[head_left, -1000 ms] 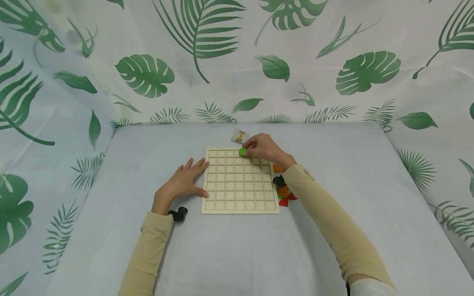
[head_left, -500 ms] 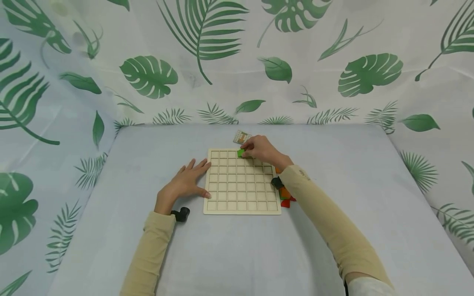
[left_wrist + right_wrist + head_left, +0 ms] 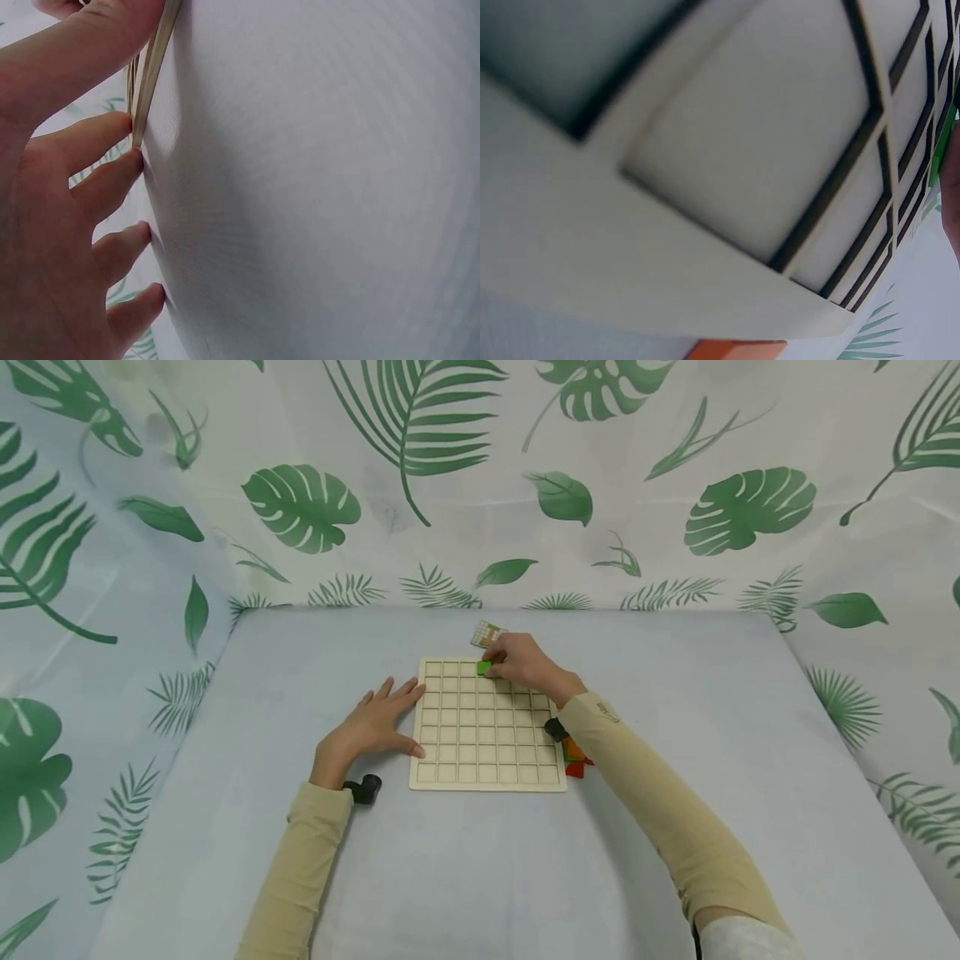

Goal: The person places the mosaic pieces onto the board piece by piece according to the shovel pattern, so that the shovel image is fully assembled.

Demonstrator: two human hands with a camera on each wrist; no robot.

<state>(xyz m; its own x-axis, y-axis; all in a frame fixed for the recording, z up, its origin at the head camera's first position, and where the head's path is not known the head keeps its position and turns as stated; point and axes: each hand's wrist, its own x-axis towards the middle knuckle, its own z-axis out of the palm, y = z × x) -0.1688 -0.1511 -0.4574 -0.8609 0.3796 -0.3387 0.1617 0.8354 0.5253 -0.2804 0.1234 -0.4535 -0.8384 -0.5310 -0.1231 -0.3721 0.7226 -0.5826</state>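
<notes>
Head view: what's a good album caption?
Right hand pinches a green tile at the far edge of a gridded board; left hand touches its side.

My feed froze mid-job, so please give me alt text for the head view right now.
The right hand pinches a small green piece at the far row of a pale gridded board, while the left hand touches the board's left edge. A small printed card lies just beyond the board; orange and red pieces lie beside its right edge.

Behind the board [image 3: 457, 735] lies a card [image 3: 484, 632] — right, pieces [image 3: 574, 750].
</notes>
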